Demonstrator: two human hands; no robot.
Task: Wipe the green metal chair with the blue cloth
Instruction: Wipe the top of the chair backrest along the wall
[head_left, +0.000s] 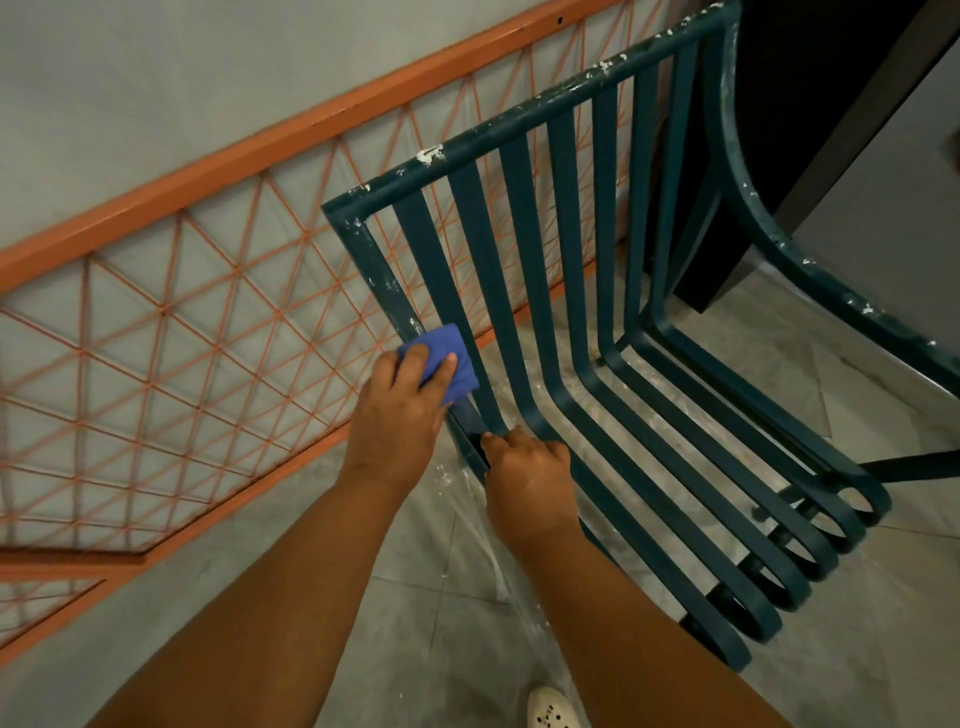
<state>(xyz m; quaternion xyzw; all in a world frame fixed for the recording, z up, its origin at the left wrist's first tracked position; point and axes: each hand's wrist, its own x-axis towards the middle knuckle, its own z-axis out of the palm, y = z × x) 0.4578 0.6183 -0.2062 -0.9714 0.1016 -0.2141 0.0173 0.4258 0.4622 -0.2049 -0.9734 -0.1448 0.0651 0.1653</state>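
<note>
Nearest to you, at the bottom edge, the toe of a pale perforated shoe (551, 707) stood on grey floor tiles (415, 597), beside a sheet of clear plastic film (483, 525) flecked with white crumbs. Both of your bare forearms reached forward and up from the lower corners.

Your right hand (530, 475) was curled closed around the near side rail of the green metal chair (571, 332), low down where the back bends into the seat. Just beyond it, your left hand (402, 402) held the folded blue cloth (447, 366) against that same side rail, fingers bent over the cloth and pinning it to the metal.

The chair's flat slats ran down the back and curved into the seat, ending in rolled loops toward the right. White paint flecks dotted its top bar and its curved armrest (769, 228). No brand, label or writing could be read on anything.

Behind the chair, an orange metal frame (218, 171) filled with a thin orange diamond lattice leaned along a plain grey wall (156, 78). At the far right stood a dark panel (810, 104) with a grey surface next to it; you could not tell what either one was.
</note>
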